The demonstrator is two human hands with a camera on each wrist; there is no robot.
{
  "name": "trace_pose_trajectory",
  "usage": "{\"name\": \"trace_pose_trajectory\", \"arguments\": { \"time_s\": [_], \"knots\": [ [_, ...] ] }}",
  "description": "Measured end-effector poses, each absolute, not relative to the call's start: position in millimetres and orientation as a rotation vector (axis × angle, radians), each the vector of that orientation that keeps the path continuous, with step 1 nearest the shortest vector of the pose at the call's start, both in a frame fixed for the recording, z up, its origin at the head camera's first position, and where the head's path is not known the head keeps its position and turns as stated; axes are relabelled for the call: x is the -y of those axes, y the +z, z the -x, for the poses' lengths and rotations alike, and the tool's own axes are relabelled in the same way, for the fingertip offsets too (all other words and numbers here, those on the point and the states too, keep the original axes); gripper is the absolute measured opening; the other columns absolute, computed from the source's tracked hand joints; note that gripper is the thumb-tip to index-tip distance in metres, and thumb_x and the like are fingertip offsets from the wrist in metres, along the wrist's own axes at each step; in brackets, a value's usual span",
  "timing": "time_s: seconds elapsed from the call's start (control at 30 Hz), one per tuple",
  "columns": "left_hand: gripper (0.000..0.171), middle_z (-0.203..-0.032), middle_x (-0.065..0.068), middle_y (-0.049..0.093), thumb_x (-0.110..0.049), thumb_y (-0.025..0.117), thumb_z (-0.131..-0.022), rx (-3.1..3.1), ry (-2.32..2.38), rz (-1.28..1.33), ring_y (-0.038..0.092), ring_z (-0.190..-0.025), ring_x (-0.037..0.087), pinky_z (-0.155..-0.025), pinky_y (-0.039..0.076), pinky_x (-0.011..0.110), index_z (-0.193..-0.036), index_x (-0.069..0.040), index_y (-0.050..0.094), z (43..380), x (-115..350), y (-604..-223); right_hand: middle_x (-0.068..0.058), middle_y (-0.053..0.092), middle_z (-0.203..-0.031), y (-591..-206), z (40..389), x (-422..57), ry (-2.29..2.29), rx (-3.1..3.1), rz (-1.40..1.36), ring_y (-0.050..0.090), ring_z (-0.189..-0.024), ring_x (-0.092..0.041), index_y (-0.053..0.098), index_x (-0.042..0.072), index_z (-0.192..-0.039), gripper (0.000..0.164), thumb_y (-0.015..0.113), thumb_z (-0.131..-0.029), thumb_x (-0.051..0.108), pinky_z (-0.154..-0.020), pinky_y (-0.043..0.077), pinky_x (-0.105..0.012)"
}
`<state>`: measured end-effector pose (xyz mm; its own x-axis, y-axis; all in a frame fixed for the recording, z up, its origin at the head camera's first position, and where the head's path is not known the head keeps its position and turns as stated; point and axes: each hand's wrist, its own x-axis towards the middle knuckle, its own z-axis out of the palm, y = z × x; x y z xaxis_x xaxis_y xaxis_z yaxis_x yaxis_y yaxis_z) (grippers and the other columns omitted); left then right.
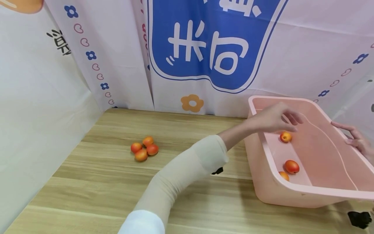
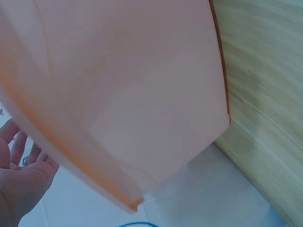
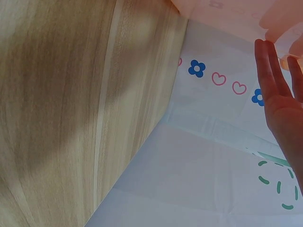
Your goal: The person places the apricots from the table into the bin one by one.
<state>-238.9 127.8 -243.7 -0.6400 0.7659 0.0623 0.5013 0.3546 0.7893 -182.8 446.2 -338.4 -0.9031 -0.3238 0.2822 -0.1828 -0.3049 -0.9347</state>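
Observation:
A pink plastic bin (image 1: pixel 274 162) stands on the right of the table. Over its left rim reaches my left hand (image 1: pixel 276 118), fingers loosely bent downward, nothing between them; the left wrist view has the same hand (image 2: pixel 28 175) past the rim. Close below it in the bin lies a small yellow-red fruit (image 1: pixel 285 136); a redder fruit (image 1: pixel 292 166) and a partly hidden orange fruit (image 1: pixel 284 176) lie nearer me. Their exact kind is unclear. My right hand (image 1: pixel 360 143) touches the bin's right rim; in the right wrist view its fingers (image 3: pixel 269 71) look straight against the pink wall.
Several more orange-red fruits (image 1: pixel 141 155) sit clustered on the left of the wooden table (image 1: pixel 96 188). Printed white cloth (image 1: pixel 122 58) hangs behind and at both sides. Small black objects (image 1: pixel 359 219) show near the sleeve and at the lower right.

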Motion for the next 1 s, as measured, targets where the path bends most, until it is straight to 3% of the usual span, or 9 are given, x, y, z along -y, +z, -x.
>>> {"name": "trace_pose_trajectory", "arguments": {
  "time_s": [0.2,0.47,0.83,1.0],
  "knots": [
    [0.031,-0.114,0.005,0.074,-0.005,0.076,-0.094,-2.250,1.318,-1.208,0.067,-0.097,0.003,-0.083,0.051,0.007,-0.125,-0.002,0.072,238.4,-97.9,-245.7,-0.008,0.071,-0.125,-341.5,186.7,-452.4,-2.390,-1.622,0.743,0.073,-0.103,-0.018,0.063,0.009,-0.142,0.078,0.013,-0.091,-0.022,-0.076,0.062,-0.026],
    [0.029,-0.117,0.011,0.074,-0.006,0.074,-0.095,-2.219,1.447,-1.229,0.069,-0.096,0.006,-0.085,0.055,0.013,-0.123,0.002,0.071,239.3,-61.4,-251.9,-0.006,0.071,-0.123,-342.6,185.6,-451.5,-2.377,-1.738,0.734,0.073,-0.099,-0.015,0.064,0.012,-0.141,0.081,0.012,-0.090,-0.023,-0.072,0.062,-0.025],
    [0.030,-0.124,0.019,0.071,-0.001,0.072,-0.096,-2.300,1.411,-1.283,0.071,-0.110,0.020,-0.092,0.055,0.018,-0.125,0.007,0.068,239.1,-18.7,-262.5,-0.006,0.071,-0.126,-345.5,189.6,-458.1,-2.336,-1.661,0.802,0.073,-0.102,-0.016,0.061,0.011,-0.144,0.085,0.008,-0.087,-0.023,-0.074,0.062,-0.026],
    [0.030,-0.123,0.017,0.071,0.000,0.072,-0.096,-2.372,1.418,-1.306,0.069,-0.111,0.022,-0.091,0.056,0.018,-0.125,0.005,0.068,237.3,2.5,-264.8,0.003,0.071,-0.125,-343.2,188.5,-455.0,-2.266,-1.878,0.775,0.073,-0.095,-0.010,0.062,0.019,-0.143,0.086,0.010,-0.089,-0.023,-0.069,0.061,-0.022]
  ]
}}
